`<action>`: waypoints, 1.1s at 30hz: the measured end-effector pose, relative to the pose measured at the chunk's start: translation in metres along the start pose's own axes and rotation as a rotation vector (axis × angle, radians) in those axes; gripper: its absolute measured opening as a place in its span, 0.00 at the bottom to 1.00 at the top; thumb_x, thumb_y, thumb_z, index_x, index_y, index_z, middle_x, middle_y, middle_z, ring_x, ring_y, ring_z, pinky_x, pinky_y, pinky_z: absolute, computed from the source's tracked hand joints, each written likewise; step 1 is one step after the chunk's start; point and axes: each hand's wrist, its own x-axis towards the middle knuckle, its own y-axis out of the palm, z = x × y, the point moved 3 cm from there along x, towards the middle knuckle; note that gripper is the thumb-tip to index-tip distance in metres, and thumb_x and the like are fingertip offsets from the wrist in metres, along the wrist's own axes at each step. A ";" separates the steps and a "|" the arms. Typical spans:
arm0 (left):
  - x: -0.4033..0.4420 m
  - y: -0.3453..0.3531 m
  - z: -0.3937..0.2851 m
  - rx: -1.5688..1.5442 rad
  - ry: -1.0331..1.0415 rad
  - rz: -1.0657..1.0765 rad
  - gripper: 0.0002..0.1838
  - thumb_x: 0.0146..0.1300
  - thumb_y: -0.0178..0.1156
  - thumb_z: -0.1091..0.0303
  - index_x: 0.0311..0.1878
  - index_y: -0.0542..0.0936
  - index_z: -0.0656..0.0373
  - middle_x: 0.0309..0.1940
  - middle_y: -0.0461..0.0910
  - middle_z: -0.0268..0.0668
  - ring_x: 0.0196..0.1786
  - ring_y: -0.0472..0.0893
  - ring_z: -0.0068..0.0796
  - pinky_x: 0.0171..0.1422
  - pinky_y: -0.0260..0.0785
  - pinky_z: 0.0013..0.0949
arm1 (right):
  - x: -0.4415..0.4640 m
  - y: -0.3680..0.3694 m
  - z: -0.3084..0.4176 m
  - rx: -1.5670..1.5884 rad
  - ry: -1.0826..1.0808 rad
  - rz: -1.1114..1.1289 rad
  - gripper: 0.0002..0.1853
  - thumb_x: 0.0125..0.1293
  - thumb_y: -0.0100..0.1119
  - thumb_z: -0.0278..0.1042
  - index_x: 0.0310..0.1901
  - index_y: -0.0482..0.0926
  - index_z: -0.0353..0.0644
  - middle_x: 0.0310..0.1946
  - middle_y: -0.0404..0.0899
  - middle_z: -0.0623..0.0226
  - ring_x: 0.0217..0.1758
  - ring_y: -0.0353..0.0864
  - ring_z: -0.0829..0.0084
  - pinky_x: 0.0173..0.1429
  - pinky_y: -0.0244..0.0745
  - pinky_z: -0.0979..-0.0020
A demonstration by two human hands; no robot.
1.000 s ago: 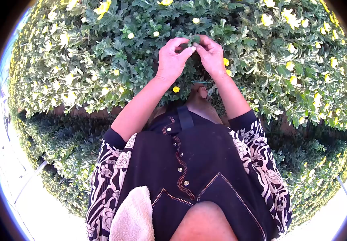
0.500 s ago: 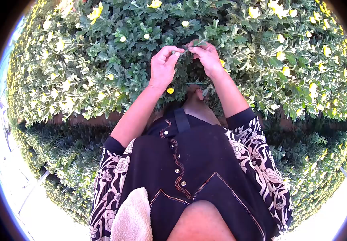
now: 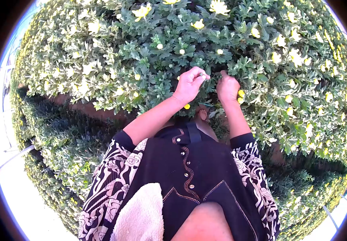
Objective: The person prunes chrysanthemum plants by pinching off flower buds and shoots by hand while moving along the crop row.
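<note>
Chrysanthemum plants (image 3: 149,60) with dense green leaves and yellow blooms surround both hands. My left hand (image 3: 187,86) is closed, thumb and index finger pinched together over the foliage. A small green bud (image 3: 202,75) shows between those fingers. To its right, my right hand (image 3: 228,87) reaches into the leaves with its fingers curled, the tips partly hidden; what they grip, if anything, I cannot make out. Near the right wrist is a yellow flower (image 3: 241,93). Another small yellow flower (image 3: 187,106) sits below my left wrist.
Open yellow blooms (image 3: 219,7) stand at the top, with pale buds (image 3: 182,52) among the leaves. A dark gap (image 3: 97,114) separates this row from more plants (image 3: 67,148) behind me. A white fluffy cloth (image 3: 141,215) hangs at my front.
My hands have moved apart; before, they were together at one stem. The right hand has dropped lower into the leaves. The view has shifted and turned slightly.
</note>
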 end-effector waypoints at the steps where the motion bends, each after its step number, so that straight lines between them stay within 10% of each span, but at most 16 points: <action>1: -0.001 0.000 0.000 0.018 0.022 0.013 0.02 0.67 0.55 0.76 0.39 0.76 0.62 0.36 0.83 0.32 0.36 0.76 0.15 0.43 0.70 0.24 | -0.003 0.000 -0.001 0.046 0.021 0.001 0.06 0.57 0.62 0.32 0.36 0.78 0.46 0.27 0.82 0.56 0.32 0.84 0.52 0.40 0.79 0.55; 4: -0.004 -0.005 0.004 0.058 0.054 0.046 0.03 0.66 0.56 0.76 0.41 0.77 0.63 0.37 0.83 0.34 0.40 0.78 0.18 0.46 0.72 0.26 | -0.017 -0.021 0.000 0.626 -0.074 -0.228 0.04 0.59 0.65 0.26 0.36 0.81 0.43 0.29 0.84 0.60 0.29 0.84 0.62 0.37 0.76 0.63; 9: -0.035 -0.021 -0.033 0.063 0.024 0.042 0.12 0.66 0.57 0.77 0.52 0.77 0.62 0.47 0.81 0.36 0.50 0.79 0.21 0.55 0.73 0.29 | -0.082 -0.101 0.024 1.096 0.001 0.062 0.02 0.64 0.62 0.21 0.37 0.81 0.38 0.29 0.80 0.74 0.31 0.71 0.87 0.34 0.69 0.80; 15: -0.057 -0.111 -0.082 0.009 0.076 -0.164 0.09 0.71 0.53 0.74 0.50 0.79 0.62 0.47 0.83 0.37 0.50 0.83 0.27 0.48 0.75 0.29 | -0.146 -0.104 -0.025 0.272 -0.381 0.572 0.10 0.56 0.63 0.21 0.41 0.78 0.37 0.33 0.82 0.61 0.36 0.82 0.58 0.40 0.75 0.64; 22: -0.015 -0.131 -0.062 0.112 0.068 -0.163 0.12 0.70 0.55 0.72 0.54 0.80 0.62 0.50 0.82 0.37 0.55 0.80 0.27 0.53 0.76 0.31 | -0.067 -0.141 0.062 0.676 -0.445 -0.018 0.10 0.63 0.57 0.23 0.46 0.78 0.36 0.47 0.81 0.54 0.49 0.80 0.53 0.53 0.76 0.62; 26: 0.005 -0.128 -0.050 0.265 0.027 -0.079 0.13 0.68 0.57 0.72 0.54 0.79 0.63 0.50 0.82 0.37 0.52 0.80 0.25 0.54 0.75 0.31 | 0.034 -0.109 0.104 0.336 -0.603 -0.272 0.09 0.64 0.54 0.25 0.45 0.78 0.37 0.45 0.81 0.55 0.45 0.81 0.52 0.51 0.77 0.58; 31: 0.024 -0.132 -0.034 0.478 -0.080 0.028 0.21 0.62 0.63 0.70 0.57 0.76 0.66 0.52 0.81 0.45 0.50 0.82 0.30 0.56 0.74 0.34 | 0.109 -0.037 0.137 -0.138 -0.553 0.320 0.12 0.60 0.57 0.24 0.46 0.81 0.38 0.38 0.83 0.55 0.38 0.84 0.54 0.45 0.79 0.60; 33: 0.028 -0.136 -0.023 0.502 -0.100 0.028 0.24 0.57 0.66 0.72 0.57 0.75 0.67 0.53 0.81 0.46 0.49 0.83 0.32 0.56 0.74 0.34 | 0.105 -0.023 0.141 0.596 -0.105 0.798 0.16 0.59 0.59 0.24 0.49 0.82 0.39 0.37 0.84 0.63 0.38 0.84 0.66 0.44 0.78 0.67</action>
